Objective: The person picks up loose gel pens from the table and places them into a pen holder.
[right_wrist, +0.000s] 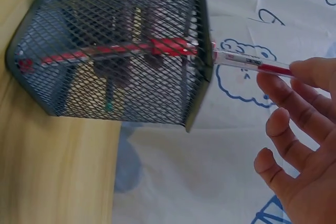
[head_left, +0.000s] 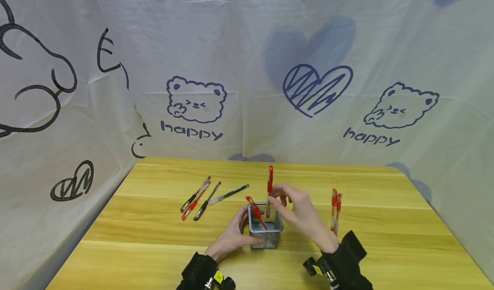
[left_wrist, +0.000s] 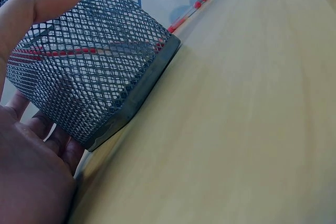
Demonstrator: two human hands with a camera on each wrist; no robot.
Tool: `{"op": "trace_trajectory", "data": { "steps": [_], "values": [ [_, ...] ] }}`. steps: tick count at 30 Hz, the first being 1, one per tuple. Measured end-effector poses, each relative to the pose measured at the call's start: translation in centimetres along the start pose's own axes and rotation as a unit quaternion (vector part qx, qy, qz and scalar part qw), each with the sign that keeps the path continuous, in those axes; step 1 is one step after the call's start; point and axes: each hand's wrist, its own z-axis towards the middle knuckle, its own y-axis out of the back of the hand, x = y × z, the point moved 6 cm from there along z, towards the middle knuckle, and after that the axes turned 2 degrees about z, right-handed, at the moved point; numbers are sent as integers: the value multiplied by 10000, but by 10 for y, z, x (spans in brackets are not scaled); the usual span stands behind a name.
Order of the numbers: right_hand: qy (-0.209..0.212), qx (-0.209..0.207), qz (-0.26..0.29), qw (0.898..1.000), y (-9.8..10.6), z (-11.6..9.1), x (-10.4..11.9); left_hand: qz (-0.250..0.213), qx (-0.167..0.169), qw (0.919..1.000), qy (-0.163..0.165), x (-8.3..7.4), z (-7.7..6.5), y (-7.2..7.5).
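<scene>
A square metal-mesh pen holder stands upright on the table in front of me. My left hand grips it from the left side, thumb across the near wall and fingers round the far side. One red pen leans inside, its top sticking out over the far left rim. Above the opening, my right hand pinches a second red pen between thumb and fingertips. That pen is nearly vertical. In the right wrist view, the mesh lies close to the pinched pen's lower end.
Left of the holder lie a red pen, two black pens, one of them nearer, and a green-tipped pen. Two red pens lie to the right. A printed white cloth hangs behind the wooden table.
</scene>
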Motion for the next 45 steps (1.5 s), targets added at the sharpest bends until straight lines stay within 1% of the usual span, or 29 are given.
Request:
{"op": "trace_trajectory", "data": {
  "steps": [4, 6, 12, 15, 17, 18, 21, 23, 24, 26, 27, 28, 29, 30, 32, 34, 35, 36, 39, 41, 45],
  "values": [
    [-102, 418, 135, 9990, -9, 0, -1, -8, 8, 10000, 1, 0, 1, 0],
    [-237, 697, 230, 9970, -14, 0, -1, -8, 5, 10000, 5, 1, 1, 0],
    [-765, 1518, 57, 9854, -27, -3, -6, -10, -20, 10000, 16, 0, 1, 0],
    [-1015, 1643, -33, 9812, -27, -9, -12, -47, 3, 10000, 7, -1, 1, 0],
    [-1186, 1453, -126, 9822, -21, -13, -18, -65, 23, 10000, -3, -1, 1, -1],
    [-1265, 1261, -197, 9837, -16, -16, -22, -80, 43, 10000, -22, -1, 1, -2],
    [-1453, 481, -336, 9877, 4, -29, -38, -110, 89, 9999, -58, -1, 1, -3],
    [-1314, -76, -290, 9909, 13, -46, -63, -137, 116, 9998, -81, -2, 1, -3],
    [-1304, -296, -300, 9906, 19, -52, -71, -137, 120, 9998, -90, -2, 1, -3],
    [-1333, -630, -308, 9886, 29, -68, -89, -134, 123, 9998, -96, -2, 0, -2],
    [-1349, -757, -366, 9873, 33, -76, -99, -137, 133, 9998, -101, -2, 0, -2],
    [-1365, -834, -306, 9866, 35, -86, -112, -128, 137, 9998, -108, -3, 0, -2],
    [-1605, -858, -370, 9826, 40, -92, -116, -118, 143, 9998, -106, -3, 0, -2],
    [-1849, -825, -546, 9778, 44, -97, -119, -117, 152, 9998, -112, -3, 0, -2],
    [-2187, -725, -647, 9709, 50, -109, -131, -121, 163, 9997, -117, -3, 0, -2],
    [-2511, -539, -956, 9617, 55, -119, -139, -132, 174, 9997, -112, -2, 0, -2],
    [-2719, -439, -1075, 9553, 59, -119, -135, -142, 180, 9997, -107, -2, 0, -2],
    [-2817, -363, -1239, 9508, 61, -122, -136, -158, 178, 9997, -104, -2, 0, -2],
    [-3185, -251, -1252, 9393, 68, -123, -130, -183, 158, 9997, -81, -2, 0, -2],
    [-3417, -192, -1093, 9332, 72, -122, -126, -188, 132, 9997, -68, -1, 0, -2],
    [-3761, 44, -1128, 9197, 74, -121, -128, -193, 99, 9997, -63, -2, 0, -1]
  ]
}}
